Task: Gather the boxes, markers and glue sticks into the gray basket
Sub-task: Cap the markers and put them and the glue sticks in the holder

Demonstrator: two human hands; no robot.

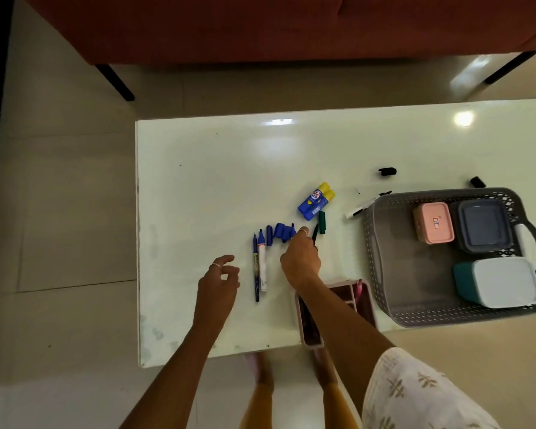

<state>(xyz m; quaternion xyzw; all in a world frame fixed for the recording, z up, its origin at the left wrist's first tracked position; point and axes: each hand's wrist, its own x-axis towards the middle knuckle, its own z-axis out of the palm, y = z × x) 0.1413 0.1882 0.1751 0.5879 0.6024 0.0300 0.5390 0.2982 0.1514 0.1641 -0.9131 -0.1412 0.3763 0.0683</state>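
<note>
The left hand (218, 278) hangs open, holding nothing, at nine o'clock from two markers (259, 264) on the counter (198, 181). The right hand (300, 258) reaches the blue caps (279, 232); its fingers hide their grip (can't tell). Boxes sit in the gray basket (381, 274) at three o'clock. Next, I think: pick up markers.

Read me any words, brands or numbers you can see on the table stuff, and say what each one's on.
None can be read for certain.
Glue sticks: white label, print blurred.
Two markers: barrel print too small.
Pink box: small lid mark, unreadable.
</note>
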